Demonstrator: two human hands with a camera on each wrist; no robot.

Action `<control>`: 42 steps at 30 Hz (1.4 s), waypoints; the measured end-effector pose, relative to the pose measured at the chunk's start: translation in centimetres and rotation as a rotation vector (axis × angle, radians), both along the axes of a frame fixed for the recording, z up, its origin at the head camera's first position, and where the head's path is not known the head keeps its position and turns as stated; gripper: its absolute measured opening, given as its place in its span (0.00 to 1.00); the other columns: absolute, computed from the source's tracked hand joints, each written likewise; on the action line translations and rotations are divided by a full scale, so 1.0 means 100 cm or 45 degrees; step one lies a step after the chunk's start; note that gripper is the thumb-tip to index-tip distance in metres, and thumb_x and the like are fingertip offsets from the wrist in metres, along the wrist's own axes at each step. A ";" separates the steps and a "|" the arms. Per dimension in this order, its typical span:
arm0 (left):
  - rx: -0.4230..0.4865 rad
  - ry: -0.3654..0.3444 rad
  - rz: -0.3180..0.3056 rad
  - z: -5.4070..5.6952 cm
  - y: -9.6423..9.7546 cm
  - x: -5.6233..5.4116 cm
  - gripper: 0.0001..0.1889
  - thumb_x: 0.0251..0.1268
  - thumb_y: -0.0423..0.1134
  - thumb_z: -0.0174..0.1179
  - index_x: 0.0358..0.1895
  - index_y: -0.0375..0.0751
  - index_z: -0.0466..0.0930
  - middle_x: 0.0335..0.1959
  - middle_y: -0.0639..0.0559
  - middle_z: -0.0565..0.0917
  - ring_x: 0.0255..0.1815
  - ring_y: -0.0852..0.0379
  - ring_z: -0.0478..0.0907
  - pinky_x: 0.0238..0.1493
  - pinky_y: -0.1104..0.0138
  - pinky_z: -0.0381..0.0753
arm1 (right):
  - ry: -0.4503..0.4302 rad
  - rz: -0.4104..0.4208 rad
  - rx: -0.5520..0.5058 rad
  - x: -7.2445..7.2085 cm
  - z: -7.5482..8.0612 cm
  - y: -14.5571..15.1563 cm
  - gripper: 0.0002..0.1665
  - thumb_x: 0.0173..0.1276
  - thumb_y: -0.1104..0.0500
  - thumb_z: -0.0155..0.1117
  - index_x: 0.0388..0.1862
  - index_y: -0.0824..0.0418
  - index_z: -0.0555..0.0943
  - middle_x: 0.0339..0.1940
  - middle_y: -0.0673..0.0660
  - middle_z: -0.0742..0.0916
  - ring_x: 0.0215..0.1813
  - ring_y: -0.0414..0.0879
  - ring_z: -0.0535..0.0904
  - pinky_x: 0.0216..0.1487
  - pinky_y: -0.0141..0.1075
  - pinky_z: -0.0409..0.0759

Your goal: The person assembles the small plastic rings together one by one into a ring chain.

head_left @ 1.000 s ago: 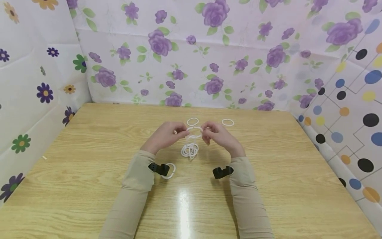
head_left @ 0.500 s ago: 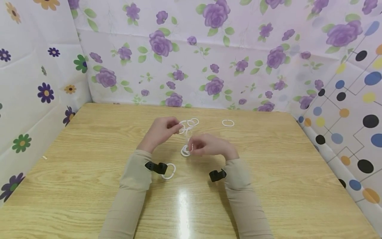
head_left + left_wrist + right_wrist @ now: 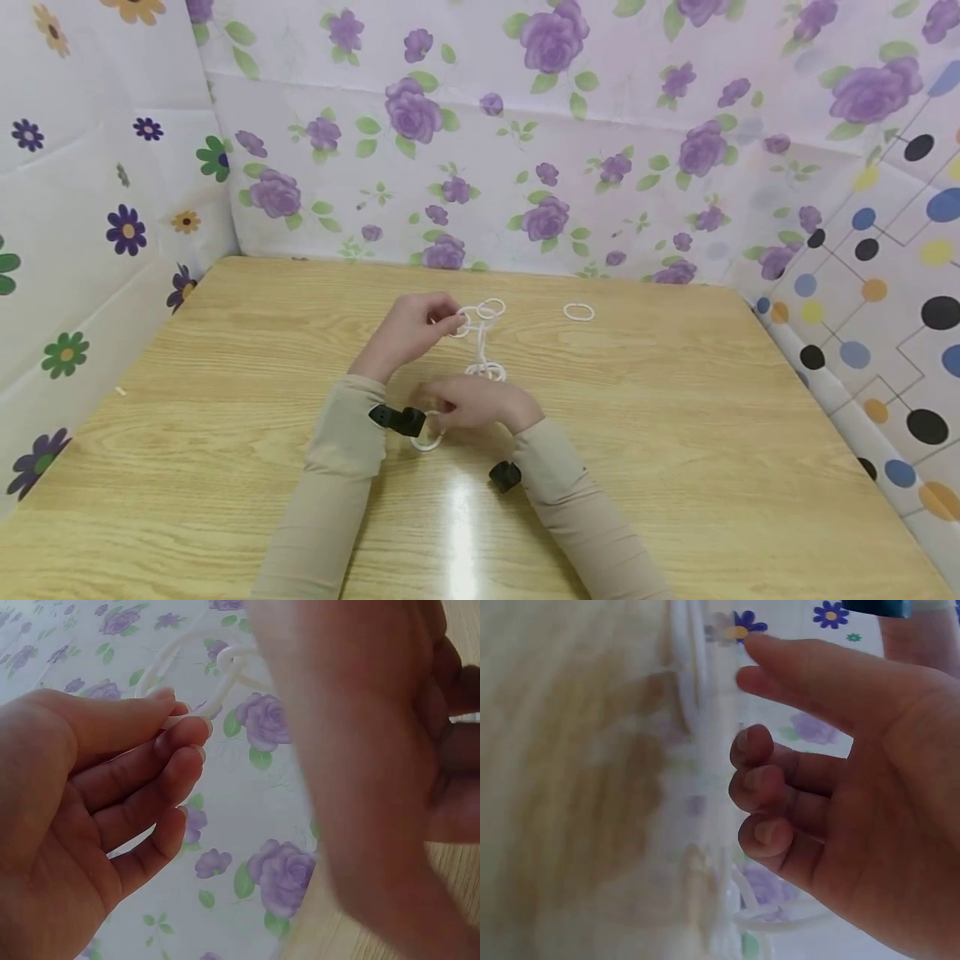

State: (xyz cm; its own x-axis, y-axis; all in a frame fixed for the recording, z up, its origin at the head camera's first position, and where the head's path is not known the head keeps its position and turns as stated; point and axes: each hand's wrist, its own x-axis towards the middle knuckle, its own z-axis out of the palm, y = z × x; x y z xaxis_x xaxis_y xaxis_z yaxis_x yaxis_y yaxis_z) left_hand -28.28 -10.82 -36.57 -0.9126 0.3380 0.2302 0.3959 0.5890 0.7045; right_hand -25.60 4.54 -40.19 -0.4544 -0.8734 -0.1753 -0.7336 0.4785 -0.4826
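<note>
My left hand pinches a white plastic ring link between thumb and forefinger, seen closely in the left wrist view. From it a chain of linked white rings runs down to a small heap on the table. My right hand is low over the table, near a loose white ring link beside the left wrist. In the right wrist view its fingers bend loosely with nothing between them, while a blurred white ring lies beyond the fingertips.
Another white ring lies behind the chain and overlaps it in view. One more loose ring is farther right. A small pale scrap sits near the left edge of the wooden table, which patterned cloth walls surround.
My right hand has let go of the chain and moved down and left to the loose ring. The left hand has shifted slightly left, still pinching its link.
</note>
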 end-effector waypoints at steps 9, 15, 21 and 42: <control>-0.014 0.016 -0.019 0.002 0.002 -0.001 0.08 0.69 0.43 0.58 0.38 0.44 0.83 0.30 0.51 0.86 0.32 0.55 0.77 0.36 0.66 0.75 | 0.044 -0.043 0.054 0.000 -0.001 -0.002 0.07 0.59 0.67 0.66 0.37 0.63 0.79 0.31 0.53 0.76 0.35 0.41 0.70 0.38 0.27 0.66; -0.018 0.022 -0.046 0.005 0.003 -0.001 0.08 0.69 0.42 0.58 0.39 0.43 0.83 0.31 0.51 0.86 0.33 0.56 0.78 0.36 0.66 0.75 | -0.031 0.011 0.117 -0.005 0.004 0.007 0.05 0.61 0.66 0.65 0.33 0.61 0.77 0.27 0.47 0.75 0.31 0.36 0.68 0.36 0.25 0.67; 0.000 0.031 -0.079 0.001 0.005 -0.002 0.08 0.69 0.42 0.58 0.38 0.42 0.83 0.30 0.50 0.85 0.33 0.56 0.78 0.37 0.66 0.76 | -0.167 0.008 0.003 -0.012 0.011 0.027 0.03 0.66 0.63 0.60 0.36 0.59 0.74 0.26 0.45 0.75 0.29 0.34 0.69 0.34 0.25 0.68; -0.048 -0.057 -0.086 -0.005 0.006 -0.001 0.08 0.68 0.44 0.60 0.37 0.43 0.83 0.32 0.50 0.86 0.33 0.56 0.78 0.36 0.66 0.76 | -0.262 -0.762 -0.928 -0.022 0.043 0.088 0.06 0.67 0.65 0.60 0.40 0.66 0.75 0.26 0.53 0.81 0.30 0.43 0.79 0.36 0.33 0.77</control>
